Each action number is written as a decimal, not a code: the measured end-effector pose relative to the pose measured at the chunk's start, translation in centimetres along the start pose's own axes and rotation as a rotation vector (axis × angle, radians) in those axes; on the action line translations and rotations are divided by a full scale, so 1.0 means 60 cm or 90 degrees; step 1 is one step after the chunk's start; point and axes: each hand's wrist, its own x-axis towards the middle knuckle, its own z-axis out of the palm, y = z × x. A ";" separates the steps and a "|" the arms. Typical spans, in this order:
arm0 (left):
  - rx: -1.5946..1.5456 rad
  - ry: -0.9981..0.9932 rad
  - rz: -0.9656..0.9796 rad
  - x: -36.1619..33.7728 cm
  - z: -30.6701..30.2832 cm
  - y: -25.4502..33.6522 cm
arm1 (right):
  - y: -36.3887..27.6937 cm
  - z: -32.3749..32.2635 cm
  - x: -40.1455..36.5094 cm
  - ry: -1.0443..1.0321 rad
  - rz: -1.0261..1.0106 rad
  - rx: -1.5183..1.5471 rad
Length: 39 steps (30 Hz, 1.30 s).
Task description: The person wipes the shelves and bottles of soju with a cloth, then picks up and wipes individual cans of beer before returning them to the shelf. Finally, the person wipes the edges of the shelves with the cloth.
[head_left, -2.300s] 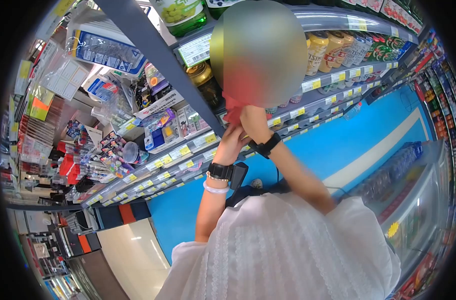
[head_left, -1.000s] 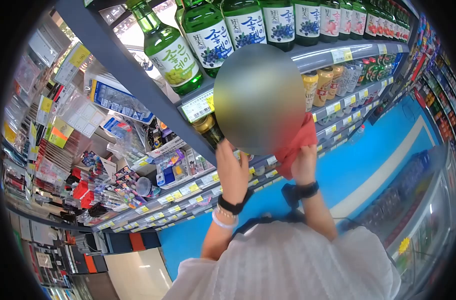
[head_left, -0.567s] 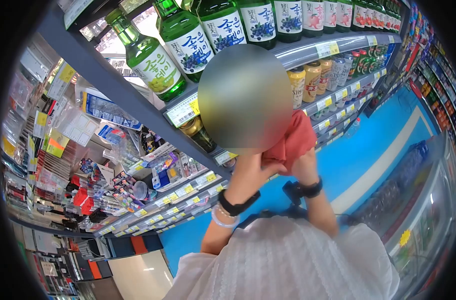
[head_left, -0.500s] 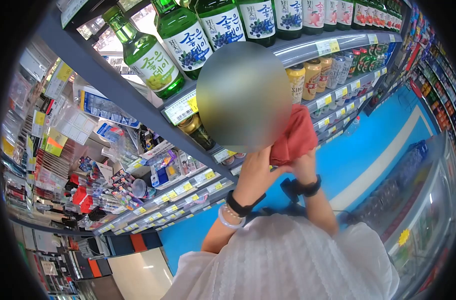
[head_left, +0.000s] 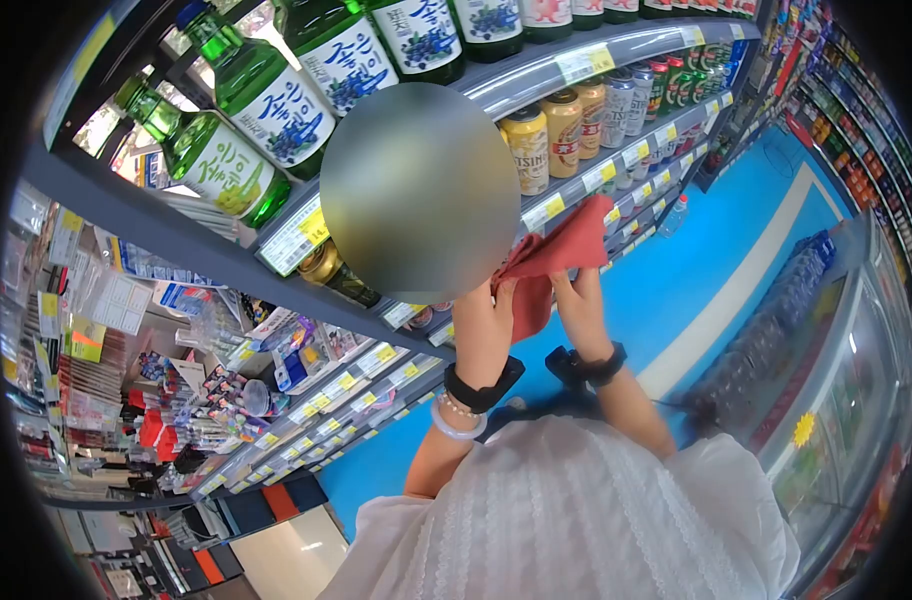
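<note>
A red cloth (head_left: 561, 250) is held up between my two hands in front of the shelves, with one corner folded over toward the right. My left hand (head_left: 484, 325) pinches its left side, and a round blur covers part of the fingertips. On the right edge, my right hand (head_left: 580, 308) grips the cloth between thumb and fingers. Both wrists wear black bands; the left one also has a beaded bracelet and a pale bangle. Beyond the cloth stand yellow and gold beer cans (head_left: 526, 150) on the shelf.
Green glass bottles (head_left: 273, 113) line the upper shelf, close above my hands. Shelf edges with price tags (head_left: 585, 62) run to the right. A glass-sided freezer (head_left: 826, 370) stands at the right, dark wrapped packs (head_left: 766, 320) beside it. Below is blue floor (head_left: 721, 235).
The red cloth has gone from bunched up to more spread out, its corner now raised to the right. My hands have moved slightly left and apart. The shelves have shifted left in view.
</note>
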 end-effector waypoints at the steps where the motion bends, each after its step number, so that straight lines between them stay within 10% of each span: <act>1: -0.014 -0.005 -0.041 0.003 0.005 0.001 | 0.003 -0.010 0.003 0.005 0.001 -0.002; 9: -0.202 -0.133 -0.086 0.022 0.074 -0.072 | 0.034 -0.060 0.012 0.022 0.105 -0.014; 15: -0.640 -0.209 -0.434 0.053 0.089 -0.066 | -0.062 -0.115 0.013 -0.220 0.237 -0.377; 17: -0.733 -0.174 -0.525 0.057 0.098 -0.064 | -0.068 -0.109 -0.003 -0.170 -0.034 -0.184; 28: -0.784 -0.251 -0.520 0.031 0.116 -0.108 | -0.028 -0.132 0.012 -0.163 0.046 -0.324; 31: -0.302 -0.316 -0.541 0.004 0.116 -0.135 | -0.029 -0.136 0.024 -0.195 -0.150 -0.387; 34: -0.078 -0.422 -0.083 -0.027 0.116 -0.134 | -0.035 -0.135 0.026 -0.281 -0.141 -0.429; 39: -0.201 -0.497 -0.099 -0.056 0.127 -0.103 | -0.028 -0.154 0.027 -0.377 -0.079 -0.452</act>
